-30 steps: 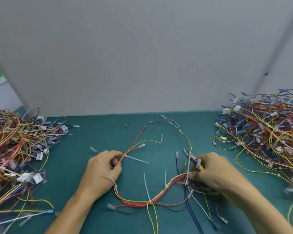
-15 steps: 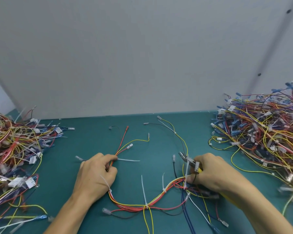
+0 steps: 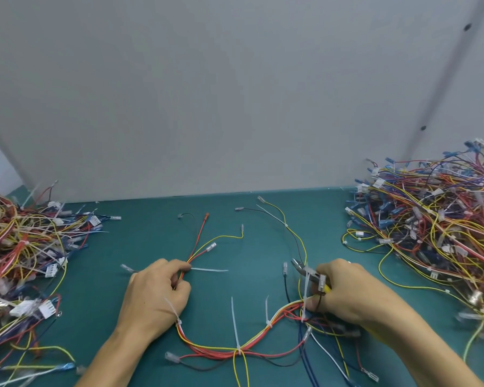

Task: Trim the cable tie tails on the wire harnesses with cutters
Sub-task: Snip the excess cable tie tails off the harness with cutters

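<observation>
A wire harness (image 3: pixel 252 346) of red, yellow and orange wires curves across the green mat between my hands. Several white cable tie tails stand up from it; one tail (image 3: pixel 234 322) rises near the middle. My left hand (image 3: pixel 154 297) grips the harness's left branch, where a tie tail (image 3: pixel 208 270) sticks out to the right. My right hand (image 3: pixel 352 291) holds yellow-handled cutters (image 3: pixel 308 270), jaws pointing up-left, and also pinches the harness's right part. A white tie tail (image 3: pixel 307 289) stands just below the jaws.
A big tangled heap of harnesses (image 3: pixel 436 236) fills the right side of the green mat (image 3: pixel 151 241). Another heap (image 3: pixel 23 263) lies at the left. A grey wall panel (image 3: pixel 235 93) closes off the back.
Both hands hold the same things in much the same places. The view has shifted slightly, so the harness and both heaps sit a little further left in the picture.
</observation>
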A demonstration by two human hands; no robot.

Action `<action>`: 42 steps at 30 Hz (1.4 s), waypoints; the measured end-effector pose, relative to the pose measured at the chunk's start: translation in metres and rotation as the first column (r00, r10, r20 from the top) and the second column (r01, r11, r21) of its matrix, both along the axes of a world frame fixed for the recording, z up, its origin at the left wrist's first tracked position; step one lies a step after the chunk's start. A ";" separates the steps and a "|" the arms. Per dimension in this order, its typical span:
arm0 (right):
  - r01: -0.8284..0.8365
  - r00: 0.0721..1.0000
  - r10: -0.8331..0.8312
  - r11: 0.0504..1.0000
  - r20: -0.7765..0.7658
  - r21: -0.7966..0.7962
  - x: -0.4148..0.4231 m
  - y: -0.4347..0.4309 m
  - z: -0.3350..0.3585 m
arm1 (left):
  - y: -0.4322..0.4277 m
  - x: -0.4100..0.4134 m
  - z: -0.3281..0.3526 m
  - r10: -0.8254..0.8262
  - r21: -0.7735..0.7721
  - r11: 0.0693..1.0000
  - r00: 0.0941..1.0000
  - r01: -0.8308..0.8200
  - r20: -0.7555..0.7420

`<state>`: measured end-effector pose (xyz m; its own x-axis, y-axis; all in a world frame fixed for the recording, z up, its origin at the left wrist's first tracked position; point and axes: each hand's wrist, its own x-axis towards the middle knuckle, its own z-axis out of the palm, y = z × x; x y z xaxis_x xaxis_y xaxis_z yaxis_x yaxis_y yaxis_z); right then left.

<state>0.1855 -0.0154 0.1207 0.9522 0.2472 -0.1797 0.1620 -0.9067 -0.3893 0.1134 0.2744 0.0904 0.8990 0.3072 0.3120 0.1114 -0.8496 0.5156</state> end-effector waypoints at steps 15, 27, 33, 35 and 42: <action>-0.100 0.980 0.115 0.990 -0.162 0.096 -0.002 -0.015 0.030 | 0.001 0.001 -0.001 0.009 -0.022 1.000 1.000 -0.009 0.006; 0.075 0.978 0.020 0.894 -0.207 0.441 -0.001 -0.032 0.043 | 0.007 0.004 -0.003 0.065 0.001 0.998 0.998 -0.065 0.005; -0.043 0.956 0.184 0.857 -0.227 0.513 -0.008 -0.026 0.048 | 0.008 0.004 -0.003 0.065 0.000 0.998 0.998 -0.065 -0.004; -0.125 0.946 0.231 0.906 -0.228 0.404 -0.009 -0.028 0.049 | 0.008 0.004 -0.003 0.065 -0.005 0.998 0.998 -0.065 -0.007; -0.100 0.976 0.086 0.993 -0.200 -0.061 -0.008 -0.030 0.036 | 0.008 0.003 -0.002 0.069 -0.007 0.998 0.997 -0.070 -0.022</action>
